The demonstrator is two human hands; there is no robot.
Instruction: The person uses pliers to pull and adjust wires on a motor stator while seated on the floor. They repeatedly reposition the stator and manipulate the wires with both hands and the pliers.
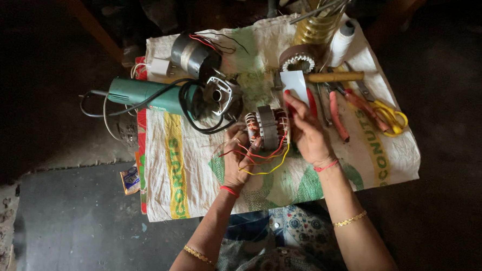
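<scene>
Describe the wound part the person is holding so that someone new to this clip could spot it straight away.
Start at the white printed sack cloth spread over the dark floor. Near its middle, the left hand and the right hand meet around a grey metal motor stator with copper windings. Unlike the green angle grinder to its left, it trails loose red and yellow wires.

A makeshift motor-repair workshop on a dim floor: a sack (196, 166) spread as a mat carries a stator (267, 128), an angle grinder (145, 93), pliers (337, 112), scissors (391, 116) and a hammer (335, 77).
</scene>
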